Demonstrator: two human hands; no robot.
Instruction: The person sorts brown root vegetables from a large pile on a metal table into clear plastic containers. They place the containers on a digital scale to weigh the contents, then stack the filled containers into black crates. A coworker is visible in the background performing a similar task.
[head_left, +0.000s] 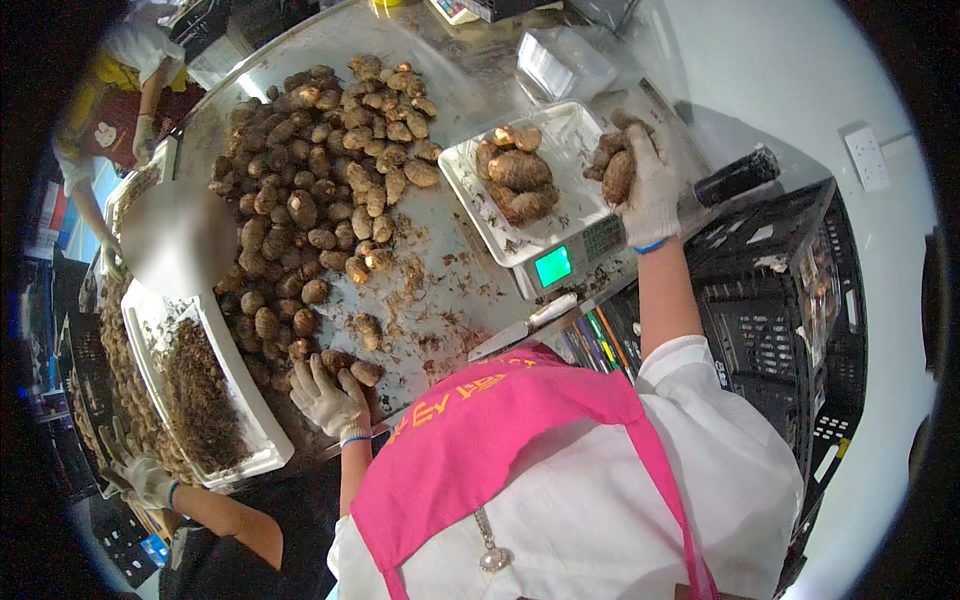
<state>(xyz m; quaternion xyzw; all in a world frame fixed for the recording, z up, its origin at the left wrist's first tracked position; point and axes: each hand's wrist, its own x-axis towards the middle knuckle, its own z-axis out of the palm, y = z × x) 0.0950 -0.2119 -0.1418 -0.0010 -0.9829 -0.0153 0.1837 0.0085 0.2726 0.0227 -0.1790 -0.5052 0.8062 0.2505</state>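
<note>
Small brown taro corms lie heaped on a metal table. My right hand, in a white knit glove, holds several taro corms just off the right edge of a white tray. Several more corms rest in that tray, on a digital scale with a lit green display. My gloved left hand is at the near edge of the heap, fingers spread, touching or close beside a few corms; whether it grips one I cannot tell.
A knife lies at the table's near edge. Clear plastic containers stand behind the scale, a black roll to its right, black crates below. At left, a white tray holds root debris; co-workers' gloved hands are near more corms.
</note>
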